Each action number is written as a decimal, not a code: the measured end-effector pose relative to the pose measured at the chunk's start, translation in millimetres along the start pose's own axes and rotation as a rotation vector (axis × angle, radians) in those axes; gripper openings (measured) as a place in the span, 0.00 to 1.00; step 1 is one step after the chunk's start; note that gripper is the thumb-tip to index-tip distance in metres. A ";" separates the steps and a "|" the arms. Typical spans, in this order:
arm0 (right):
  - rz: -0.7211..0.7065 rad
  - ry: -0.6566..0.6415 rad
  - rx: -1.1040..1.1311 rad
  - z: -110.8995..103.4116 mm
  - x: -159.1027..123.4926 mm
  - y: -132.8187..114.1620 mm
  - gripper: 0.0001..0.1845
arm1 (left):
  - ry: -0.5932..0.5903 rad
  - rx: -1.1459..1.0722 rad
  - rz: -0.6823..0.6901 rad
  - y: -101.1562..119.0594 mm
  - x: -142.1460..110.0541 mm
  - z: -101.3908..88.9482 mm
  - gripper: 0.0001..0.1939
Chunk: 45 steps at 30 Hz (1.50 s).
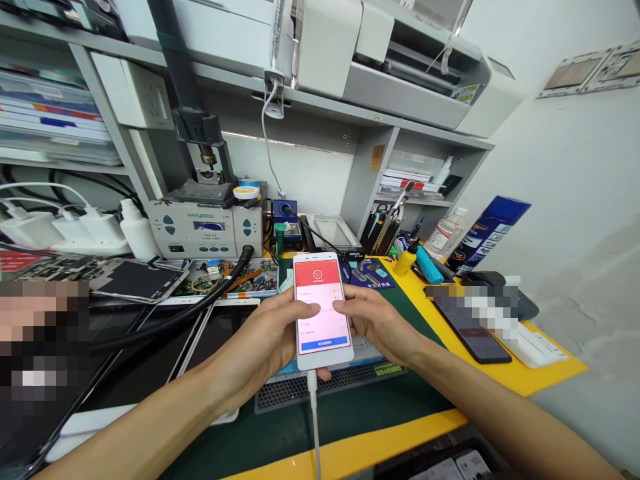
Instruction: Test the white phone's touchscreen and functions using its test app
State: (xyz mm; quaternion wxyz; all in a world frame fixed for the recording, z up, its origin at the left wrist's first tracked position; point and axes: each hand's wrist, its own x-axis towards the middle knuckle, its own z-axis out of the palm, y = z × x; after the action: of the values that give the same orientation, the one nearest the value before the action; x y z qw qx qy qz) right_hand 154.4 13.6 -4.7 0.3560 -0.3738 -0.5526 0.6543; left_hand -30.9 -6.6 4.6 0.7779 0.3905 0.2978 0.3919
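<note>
A white smartphone (324,365) is held upright between both hands above the green mat. Its lit screen has a red top with a round face icon, a white list and a blue bar at the bottom. My left hand (277,327) wraps the phone's left side, its thumb lying over the screen. From the other side my right hand (377,317) grips the right edge, its thumb also over the glass. A white charging cable (314,400) runs from the phone's bottom edge down towards me. The fingers behind the phone are mostly hidden.
Behind the phone stand a rework station (207,227) with a thick black hose (220,293) and a tray of circuit boards (265,277). Several devices lie at left. A black phone (470,330), glue bottles (405,260) and a blue spray can (487,233) are at right.
</note>
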 end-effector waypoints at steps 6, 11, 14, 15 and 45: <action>-0.003 0.004 0.004 0.7 -0.6 -1.0 0.22 | -0.003 -0.001 0.000 0.0 -0.1 -0.3 0.21; 0.000 0.006 0.005 1.1 -0.7 -1.0 0.22 | 0.002 -0.004 -0.001 -0.8 0.1 -0.8 0.22; 0.003 0.006 0.006 1.0 -0.4 -0.8 0.22 | 0.001 -0.001 0.000 -0.5 0.0 -0.2 0.23; 0.005 0.006 0.007 0.9 -0.3 -0.9 0.22 | 0.002 0.000 0.000 -0.3 0.0 0.0 0.23; 0.037 0.036 0.013 2.2 -0.5 -1.6 0.21 | -0.063 -0.104 -0.033 0.9 2.0 -2.6 0.24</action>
State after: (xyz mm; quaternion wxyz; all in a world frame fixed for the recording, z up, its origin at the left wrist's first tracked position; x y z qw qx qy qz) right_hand 152.8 12.4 -2.8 0.3559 -0.3933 -0.5350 0.6576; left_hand -32.2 -3.6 3.7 0.8125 0.3566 0.2588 0.3816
